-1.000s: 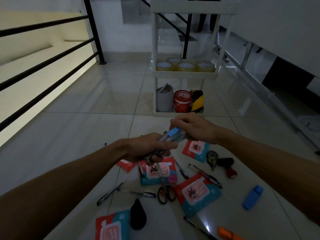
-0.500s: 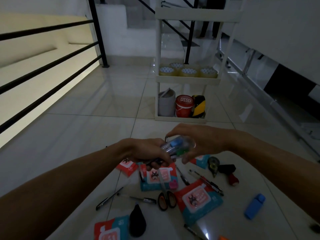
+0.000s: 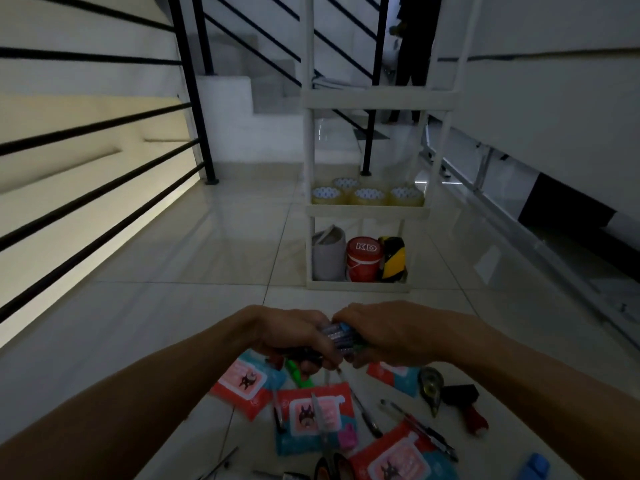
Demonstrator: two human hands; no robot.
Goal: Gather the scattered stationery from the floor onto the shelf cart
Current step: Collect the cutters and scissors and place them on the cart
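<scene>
Floor: dim glossy tiles, packets and pens below the hands.
Hands: left hand and right hand clasp a pen bundle.
Cart: shelf cart beyond the hands, tape rolls shelved.
Progress: barely half, apparently.

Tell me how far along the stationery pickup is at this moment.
Early on. The shelf cart already holds tape rolls on one tier and a red tub below. In hand: the left hand and right hand both grip a bundle of pens. Left on the floor: the pink-and-teal packets, loose pens, scissors and a blue highlighter.
</scene>
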